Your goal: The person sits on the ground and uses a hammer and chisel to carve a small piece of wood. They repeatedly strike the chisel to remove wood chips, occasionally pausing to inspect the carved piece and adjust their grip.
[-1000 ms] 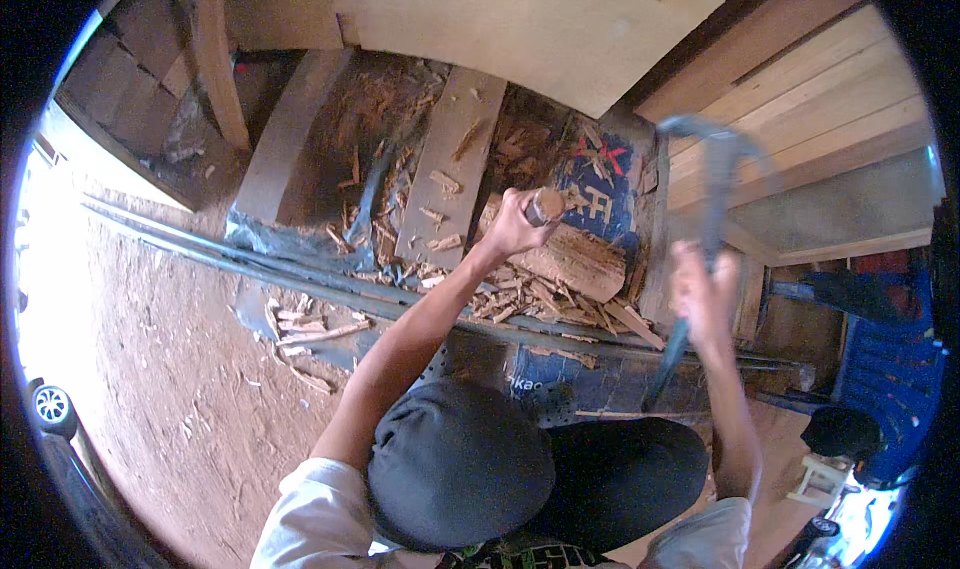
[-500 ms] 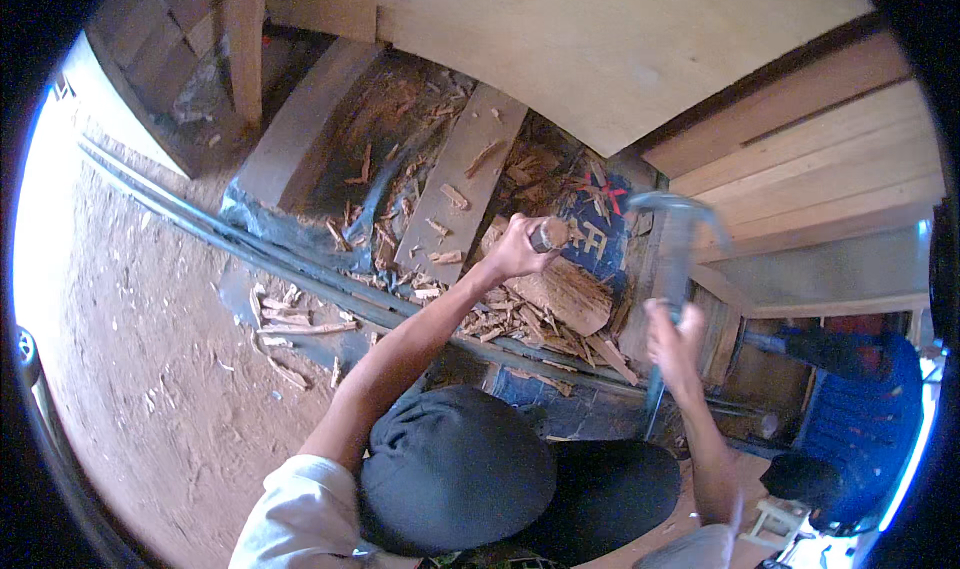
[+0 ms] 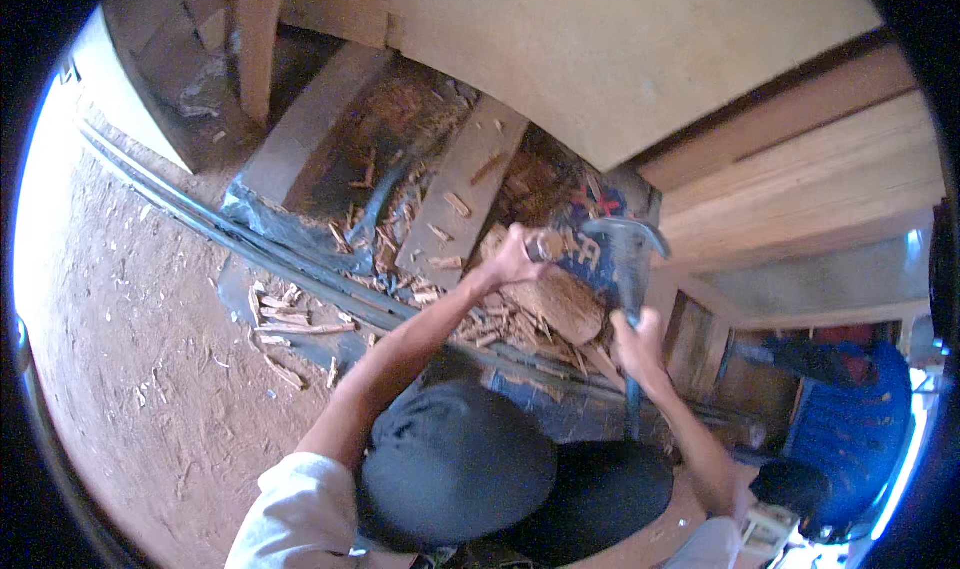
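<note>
My left hand (image 3: 510,261) grips a short upright tool (image 3: 548,246) with a round wooden top, its lower end hidden, over a pale, rough wooden chunk (image 3: 565,307). My right hand (image 3: 640,339) is closed on the handle of a claw hammer (image 3: 625,237), whose motion-blurred head is just right of the tool's top. Splinters and strips (image 3: 490,327) are piled below and left of the chunk. A blue printed sheet (image 3: 590,269) with a red mark shows behind it.
Plywood panels (image 3: 620,59) and stacked boards (image 3: 780,159) flank the work. Long pipes (image 3: 210,229) run along the edge of a dirt floor (image 3: 170,349). Planks (image 3: 460,179) lie behind. A blue plastic chair (image 3: 845,429) and dark items stand at the right.
My right hand and the hammer have swung leftward, closer to the tool in my left hand. My left hand sits slightly lower in the picture, and the view has shifted a little.
</note>
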A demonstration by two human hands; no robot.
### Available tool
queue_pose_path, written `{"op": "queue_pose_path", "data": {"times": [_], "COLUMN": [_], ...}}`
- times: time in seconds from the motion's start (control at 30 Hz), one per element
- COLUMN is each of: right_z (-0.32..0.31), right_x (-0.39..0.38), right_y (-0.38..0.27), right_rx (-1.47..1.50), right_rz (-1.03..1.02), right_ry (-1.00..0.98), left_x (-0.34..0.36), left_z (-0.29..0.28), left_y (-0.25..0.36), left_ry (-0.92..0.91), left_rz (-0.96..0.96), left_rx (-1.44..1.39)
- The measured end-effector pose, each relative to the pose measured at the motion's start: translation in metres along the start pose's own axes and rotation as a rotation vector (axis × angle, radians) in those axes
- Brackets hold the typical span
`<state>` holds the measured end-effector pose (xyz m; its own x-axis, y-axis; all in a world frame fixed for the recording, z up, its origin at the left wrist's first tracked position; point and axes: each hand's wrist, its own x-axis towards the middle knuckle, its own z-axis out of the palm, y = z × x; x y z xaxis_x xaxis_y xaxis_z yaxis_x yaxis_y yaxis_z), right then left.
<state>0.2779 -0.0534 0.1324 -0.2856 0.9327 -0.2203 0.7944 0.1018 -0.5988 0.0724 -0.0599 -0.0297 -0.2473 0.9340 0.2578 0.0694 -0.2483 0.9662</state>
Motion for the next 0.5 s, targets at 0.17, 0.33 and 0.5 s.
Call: {"op": "queue_pose_path", "data": {"times": [0.17,0.33,0.5], "right_z": [-0.054,-0.082,-0.004], "right_x": [-0.011,-0.008,0.005], "right_y": [-0.034,-0.076,-0.024], "right_rx": [0.486,0.771,0.004], "right_rz": [0.017,-0.260,-0.420], "right_ry": [0.229,0.452,0.284], "left_x": [0.003,0.005,0.002], "left_z": [0.004,0.005,0.003], "left_y": [-0.005,-0.008,-0.009], "left_ry": [-0.018,0.017,-0.064], "left_rz": [0.104,0.160,0.019], "left_rx": [-0.098,-0.002,-0.019]}}
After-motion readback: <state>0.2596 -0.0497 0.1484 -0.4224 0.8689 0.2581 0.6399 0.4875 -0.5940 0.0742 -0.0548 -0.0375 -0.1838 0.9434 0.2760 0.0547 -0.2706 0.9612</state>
